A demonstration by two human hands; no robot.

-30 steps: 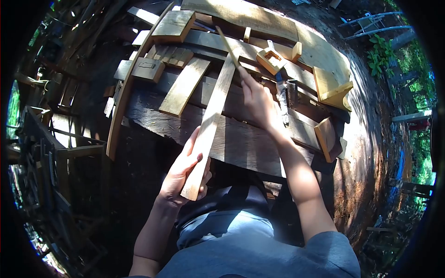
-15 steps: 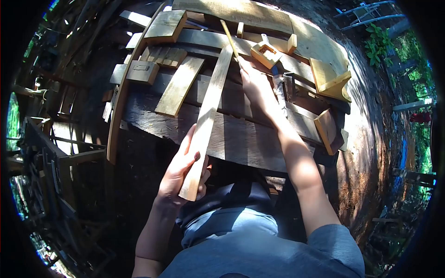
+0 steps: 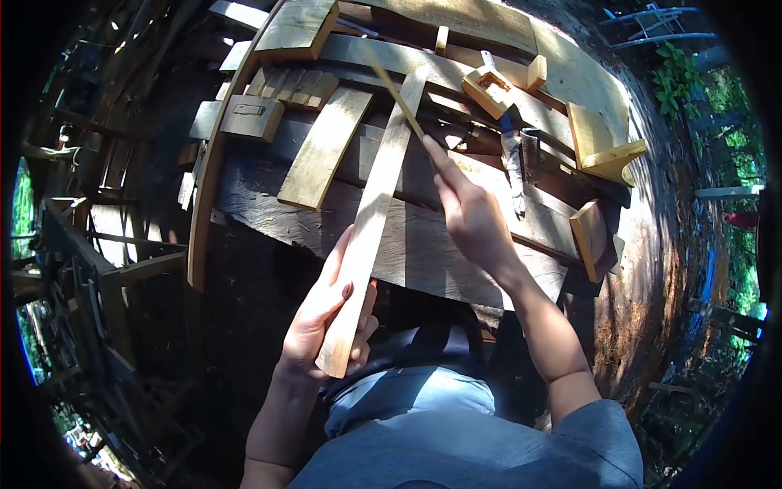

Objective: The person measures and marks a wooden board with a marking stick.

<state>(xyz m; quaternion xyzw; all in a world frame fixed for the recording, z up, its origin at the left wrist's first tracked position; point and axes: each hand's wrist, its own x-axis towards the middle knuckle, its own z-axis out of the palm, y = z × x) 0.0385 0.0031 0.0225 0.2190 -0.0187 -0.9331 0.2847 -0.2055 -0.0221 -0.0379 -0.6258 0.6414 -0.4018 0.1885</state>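
A long, pale wooden strip (image 3: 379,200) slants up from my lap over the workbench, its near end in my left hand (image 3: 322,314). The thumb lies along one side of the strip and the fingers wrap round the other. My right hand (image 3: 476,220) is closed on a thin, yellowish stick (image 3: 405,107). That stick crosses over the upper part of the strip in this view, its far end blurred. Below the right hand lies the plank top of the workbench (image 3: 440,253). Left of the strip, a shorter flat board (image 3: 327,151) rests on the bench.
A hollowed wooden block (image 3: 489,91) sits beyond my right hand, near an angled wooden piece (image 3: 607,151). At the back left lie a thick block (image 3: 297,31) and a slotted block (image 3: 251,118). A long curved board (image 3: 210,187) runs down the bench's left side.
My right hand has come nearer to me, and the thin stick has swung left across the wooden strip. The strip's near end has shifted slightly toward my body.
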